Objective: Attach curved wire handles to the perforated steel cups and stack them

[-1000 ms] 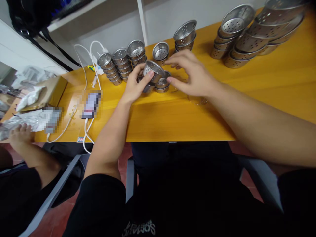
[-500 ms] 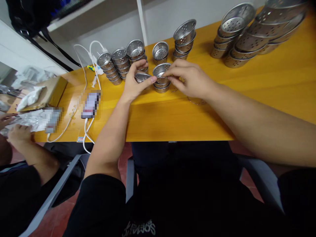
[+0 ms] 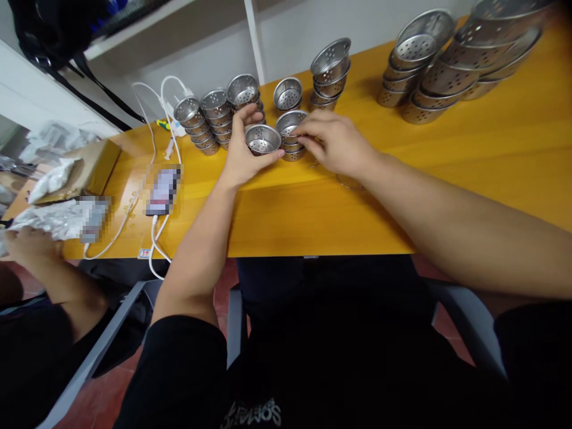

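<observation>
My left hand (image 3: 241, 149) is curved around a perforated metal cup (image 3: 263, 139), thumb along its near side and fingers behind it. The cup's open mouth faces me. Just right of it stands a short stack of similar cups. The top cup (image 3: 288, 122) of this stack is pinched at its right rim by my right hand (image 3: 328, 140), whose thumb and fingers are close together. Those fingers hide part of that rim.
Behind my hands stand more stacks of perforated cups (image 3: 217, 106), with larger stacks (image 3: 422, 53) at the right. A phone (image 3: 164, 189) with white cables lies on the yellow table (image 3: 286, 226). A co-worker's hand (image 3: 33, 244) rests by plastic bags at far left.
The cup by my left hand has tipped up, so its inside now shows. My right hand stays at the rim of the stacked cup. The view has shifted slightly.
</observation>
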Demonstrator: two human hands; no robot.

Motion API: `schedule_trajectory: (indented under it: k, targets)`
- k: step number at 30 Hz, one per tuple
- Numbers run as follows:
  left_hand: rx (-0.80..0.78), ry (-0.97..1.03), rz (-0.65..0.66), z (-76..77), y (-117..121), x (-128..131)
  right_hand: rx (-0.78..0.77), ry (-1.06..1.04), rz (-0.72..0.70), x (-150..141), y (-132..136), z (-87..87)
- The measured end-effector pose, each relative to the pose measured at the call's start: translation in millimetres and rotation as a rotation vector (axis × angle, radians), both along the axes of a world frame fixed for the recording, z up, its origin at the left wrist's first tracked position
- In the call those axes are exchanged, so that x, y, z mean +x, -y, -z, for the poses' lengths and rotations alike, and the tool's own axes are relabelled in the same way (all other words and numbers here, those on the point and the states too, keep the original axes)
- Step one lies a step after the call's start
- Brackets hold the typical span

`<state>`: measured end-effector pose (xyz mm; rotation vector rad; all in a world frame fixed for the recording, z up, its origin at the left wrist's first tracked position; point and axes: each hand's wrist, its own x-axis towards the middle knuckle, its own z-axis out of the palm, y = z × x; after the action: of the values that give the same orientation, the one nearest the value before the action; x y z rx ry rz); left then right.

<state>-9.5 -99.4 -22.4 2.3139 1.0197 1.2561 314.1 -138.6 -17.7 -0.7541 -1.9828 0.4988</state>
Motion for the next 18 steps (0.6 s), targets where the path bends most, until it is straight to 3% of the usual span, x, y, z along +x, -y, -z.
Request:
schedule_trajectory:
  k: [4,8,13,18]
  targets:
    - [0.037,0.048,-0.074,-1.0,-8,-9,0.022,-0.051,0.008,-2,-3,3.0]
    - [0.078,0.105,-0.056,-4.5,-10,-8,0.007,-0.034,0.032,-3,10,-9.5]
    - [0.058,0.023,-0.012,-13.1,11,10,-0.021,-0.008,0.033,-5,33,-28.2]
    - [0.08,-0.074,0.071,-21.6,29,23,0.069,0.106,-0.069,-12,38,-24.4]
